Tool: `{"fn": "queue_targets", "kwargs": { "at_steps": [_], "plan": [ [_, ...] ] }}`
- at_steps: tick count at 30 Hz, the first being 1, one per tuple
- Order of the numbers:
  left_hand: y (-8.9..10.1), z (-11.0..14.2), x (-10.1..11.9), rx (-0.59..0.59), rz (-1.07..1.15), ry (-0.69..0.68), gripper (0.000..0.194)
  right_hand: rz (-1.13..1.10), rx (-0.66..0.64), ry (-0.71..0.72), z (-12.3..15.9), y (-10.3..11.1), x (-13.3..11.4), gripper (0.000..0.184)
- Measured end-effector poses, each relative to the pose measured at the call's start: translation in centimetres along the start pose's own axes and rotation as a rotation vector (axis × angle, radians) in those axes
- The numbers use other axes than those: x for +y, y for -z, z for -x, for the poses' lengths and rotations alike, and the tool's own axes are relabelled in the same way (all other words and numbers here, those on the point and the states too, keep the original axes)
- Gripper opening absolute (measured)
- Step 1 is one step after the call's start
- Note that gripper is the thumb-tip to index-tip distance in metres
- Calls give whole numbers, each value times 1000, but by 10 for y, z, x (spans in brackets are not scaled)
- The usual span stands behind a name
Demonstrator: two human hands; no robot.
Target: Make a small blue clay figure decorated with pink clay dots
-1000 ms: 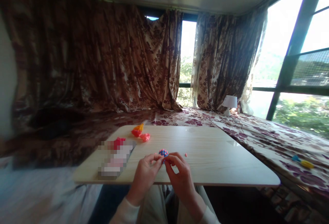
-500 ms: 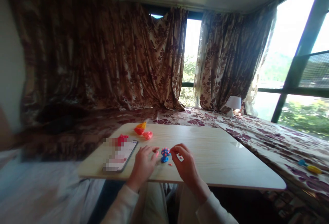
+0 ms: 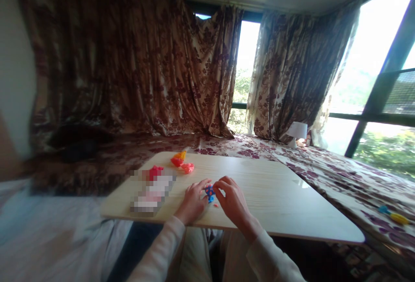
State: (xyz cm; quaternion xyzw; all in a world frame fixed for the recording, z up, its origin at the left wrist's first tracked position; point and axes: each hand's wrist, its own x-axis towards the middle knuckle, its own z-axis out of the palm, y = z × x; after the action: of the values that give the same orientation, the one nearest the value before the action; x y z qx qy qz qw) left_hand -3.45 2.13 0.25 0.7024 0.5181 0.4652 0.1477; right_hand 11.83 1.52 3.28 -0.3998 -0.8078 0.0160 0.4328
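Observation:
A small blue clay mushroom [image 3: 210, 190] with pink dots on its rounded top is on the table between my hands, its lighter blue foot [image 3: 211, 199] showing underneath. My left hand [image 3: 193, 203] curls around its left side, fingers at the top and thumb lower down, gripping it. From the right, my right hand [image 3: 232, 200] reaches the dotted top with thumb and forefinger bent close together. Whatever sits between those fingertips is too small to make out. A tiny pink clay bit [image 3: 215, 205] lies on the tabletop just below the mushroom.
The pale wooden table [image 3: 275, 200] has rounded corners. Toward its back left are orange-yellow clay [image 3: 179, 158], a pink lump [image 3: 187, 168] and a red lump [image 3: 154, 172]. A blurred-out phone [image 3: 152, 195] lies at left. Beyond stands a white lamp [image 3: 297, 131].
My left hand has moved right and taken hold of the mushroom, which now leans a little. My right hand's fingertips stay by its top. The view has shifted slightly.

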Motion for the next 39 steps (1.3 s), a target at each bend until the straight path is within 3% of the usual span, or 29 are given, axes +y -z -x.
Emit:
{"fn": "queue_targets", "kwargs": {
  "at_steps": [3, 17, 25, 31, 39],
  "plan": [
    [-2, 0, -1, -48, 44, -10, 46, 14, -10, 18, -1, 0, -1, 17],
    [-6, 8, 6, 77, 135, 42, 33, 136, -8, -28, 1, 9, -2, 15],
    [-7, 9, 3, 54, 157, 13, 32, 158, -57, -44, 3, 7, -7, 16],
    [-9, 8, -4, 9, 210, 26, 41, 174, -97, -53, 3, 11, -12, 18],
    [-5, 10, -1, -11, 167, -29, 38, 34, -82, -148, -1, 9, -10, 14]
  ]
}}
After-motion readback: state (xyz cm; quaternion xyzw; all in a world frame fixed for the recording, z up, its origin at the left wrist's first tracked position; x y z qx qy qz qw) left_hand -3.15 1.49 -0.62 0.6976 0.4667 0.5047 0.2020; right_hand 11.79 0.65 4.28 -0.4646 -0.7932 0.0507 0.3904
